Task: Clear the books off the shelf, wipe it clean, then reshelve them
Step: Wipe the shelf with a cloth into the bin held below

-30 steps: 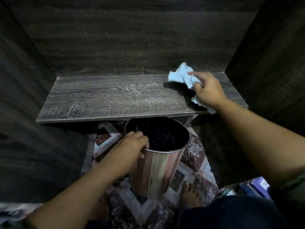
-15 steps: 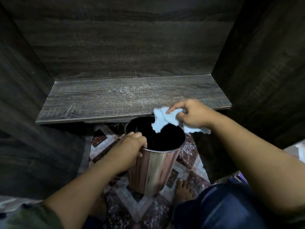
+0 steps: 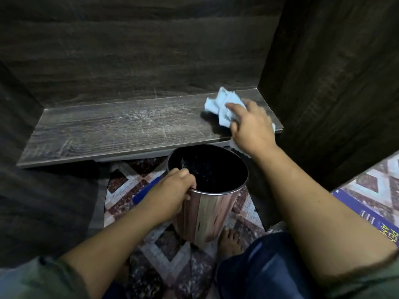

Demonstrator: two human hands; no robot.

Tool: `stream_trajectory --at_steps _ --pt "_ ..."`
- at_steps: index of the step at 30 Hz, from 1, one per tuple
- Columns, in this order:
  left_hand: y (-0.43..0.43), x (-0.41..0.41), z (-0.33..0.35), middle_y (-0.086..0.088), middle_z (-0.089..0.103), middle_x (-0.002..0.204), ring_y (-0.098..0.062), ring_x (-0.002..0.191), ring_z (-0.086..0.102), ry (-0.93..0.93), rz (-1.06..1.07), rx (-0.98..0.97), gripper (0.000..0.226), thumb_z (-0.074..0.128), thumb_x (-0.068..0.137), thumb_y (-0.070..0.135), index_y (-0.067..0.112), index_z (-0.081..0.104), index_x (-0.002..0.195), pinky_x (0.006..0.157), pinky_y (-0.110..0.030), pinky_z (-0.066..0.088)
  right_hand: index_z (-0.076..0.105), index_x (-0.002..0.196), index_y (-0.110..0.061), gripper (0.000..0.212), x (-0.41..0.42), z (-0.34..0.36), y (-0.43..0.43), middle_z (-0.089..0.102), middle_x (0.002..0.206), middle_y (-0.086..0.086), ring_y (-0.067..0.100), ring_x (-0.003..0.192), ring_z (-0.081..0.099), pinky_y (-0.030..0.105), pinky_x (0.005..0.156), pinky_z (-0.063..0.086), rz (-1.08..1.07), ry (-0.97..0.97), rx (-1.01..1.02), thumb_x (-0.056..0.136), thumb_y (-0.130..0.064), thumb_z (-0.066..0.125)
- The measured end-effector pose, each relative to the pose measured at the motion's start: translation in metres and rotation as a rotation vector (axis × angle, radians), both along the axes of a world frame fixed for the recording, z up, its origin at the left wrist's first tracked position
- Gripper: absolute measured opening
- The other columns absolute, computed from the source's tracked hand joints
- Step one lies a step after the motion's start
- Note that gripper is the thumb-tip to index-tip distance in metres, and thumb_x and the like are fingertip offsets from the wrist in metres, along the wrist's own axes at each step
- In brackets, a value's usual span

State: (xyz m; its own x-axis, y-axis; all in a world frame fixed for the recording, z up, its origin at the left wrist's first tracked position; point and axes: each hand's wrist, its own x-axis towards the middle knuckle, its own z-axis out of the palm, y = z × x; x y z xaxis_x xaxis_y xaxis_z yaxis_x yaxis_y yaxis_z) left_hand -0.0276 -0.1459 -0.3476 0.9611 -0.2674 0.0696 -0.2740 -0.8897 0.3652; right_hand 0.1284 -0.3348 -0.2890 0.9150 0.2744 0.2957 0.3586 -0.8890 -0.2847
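A: What is the shelf (image 3: pixel 108 130) like?
B: A long flat board, dark, with a printed wood grain; pale scratches and dust cross its middle; the back panel (image 3: pixel 140 50) and the side wall (image 3: pixel 334 83) show the same grain.
A: And the cloth (image 3: pixel 222 104)?
B: Pale blue, soft, crumpled into folds; the right hand (image 3: pixel 250 126) lies on top of it, fingers (image 3: pixel 234 107) curled down and gripping it; most of it bunches out ahead of the fingertips toward the back corner; 1 tail hangs out below the wrist, past the shelf's front edge.
A: Where was it 0.5 s ago?
B: Over the mouth of the bin (image 3: pixel 207 212), off the board; now it rests on the right end of the shelf again, as it did 1 s ago.
A: The bin?
B: Round and glossy, with pinkish wood-like stripes outside and black inside; it stands on the patterned tile floor (image 3: pixel 168 244), just below the shelf's front edge, nearer the person than the right fingertips; the left hand (image 3: pixel 170 195) keeps its hold, fingers hooked over the near-left rim, thumb outside.
A: Any books?
B: 1 book (image 3: pixel 367 214), purple cover with yellow letters, lies flat on the floor; it is well to the right of the right hand's fingers and nearer the person.
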Motion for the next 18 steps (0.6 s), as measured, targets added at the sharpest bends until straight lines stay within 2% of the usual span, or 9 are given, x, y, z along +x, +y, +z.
stream_trajectory --at_steps 2,4,8,10,12,14,18 --pt "-0.008 0.007 -0.006 0.004 0.05 0.092 -0.013 0.089 0.042 -0.049 -0.03 -0.008 0.022 0.07 0.081 0.004 0.019 0.059 0.092 0.073 -0.032 0.043 0.032 0.147 -0.038 0.053 0.011 -0.015 -0.008 0.013 0.16 0.009 0.034 0.145 0.015 0.05 0.116 0.016 -0.012 0.102 -0.113 0.097 -0.043 0.045" --pt "-0.014 0.017 -0.016 0.003 0.052 0.089 -0.014 0.084 0.044 -0.105 -0.06 -0.008 0.027 0.074 0.075 0.0 0.018 0.06 0.089 0.067 -0.03 0.042 0.022 0.15 -0.043 0.054 0.02 -0.035 -0.017 -0.002 0.163 0.003 0.029 0.149 -0.002 0.052 0.117 0.001 0.043 0.248 -0.206 0.098 -0.055 0.034" --pt "-0.027 0.032 -0.045 -0.001 0.053 0.089 -0.019 0.083 0.045 -0.188 -0.105 0.011 0.026 0.074 0.072 0.001 0.015 0.06 0.089 0.064 -0.037 0.05 0.025 0.148 -0.045 0.052 0.03 -0.051 -0.035 0.002 0.163 -0.001 0.027 0.148 0.005 0.048 0.117 0.009 0.082 0.192 -0.163 0.098 -0.057 0.033" --pt "-0.035 0.036 -0.061 -0.003 0.053 0.088 -0.021 0.082 0.045 -0.229 -0.124 0.046 0.012 0.063 0.077 0.009 0.013 0.061 0.088 0.062 -0.038 0.048 0.025 0.148 -0.046 0.053 0.032 -0.053 -0.039 0.003 0.163 -0.002 0.026 0.148 0.007 0.045 0.116 0.011 0.067 0.173 -0.161 0.097 -0.058 0.033" --pt "-0.042 0.04 -0.077 -0.005 0.054 0.086 -0.023 0.081 0.045 -0.244 -0.122 0.069 0.01 0.054 0.082 0.014 0.011 0.062 0.087 0.059 -0.038 0.047 0.023 0.148 -0.046 0.053 0.032 -0.058 -0.039 0.004 0.163 -0.003 0.025 0.148 0.009 0.044 0.116 0.011 0.071 0.157 -0.165 0.097 -0.058 0.032" --pt "-0.047 0.047 -0.094 -0.007 0.054 0.086 -0.025 0.08 0.047 -0.229 -0.106 0.088 0.008 0.062 0.079 0.009 0.01 0.062 0.088 0.058 -0.04 0.047 0.022 0.149 -0.046 0.054 0.032 -0.061 -0.039 0.006 0.162 -0.003 0.026 0.147 0.01 0.045 0.116 0.012 0.083 0.138 -0.158 0.097 -0.059 0.032" --pt "-0.047 0.064 -0.114 -0.008 0.054 0.08 -0.028 0.075 0.051 -0.201 -0.021 0.112 0.027 0.079 0.062 0.0 0.009 0.063 0.082 0.055 -0.04 0.047 0.023 0.149 -0.045 0.054 0.035 -0.064 -0.04 0.006 0.162 -0.003 0.026 0.147 0.01 0.046 0.116 0.01 0.093 0.145 -0.115 0.097 -0.058 0.033"
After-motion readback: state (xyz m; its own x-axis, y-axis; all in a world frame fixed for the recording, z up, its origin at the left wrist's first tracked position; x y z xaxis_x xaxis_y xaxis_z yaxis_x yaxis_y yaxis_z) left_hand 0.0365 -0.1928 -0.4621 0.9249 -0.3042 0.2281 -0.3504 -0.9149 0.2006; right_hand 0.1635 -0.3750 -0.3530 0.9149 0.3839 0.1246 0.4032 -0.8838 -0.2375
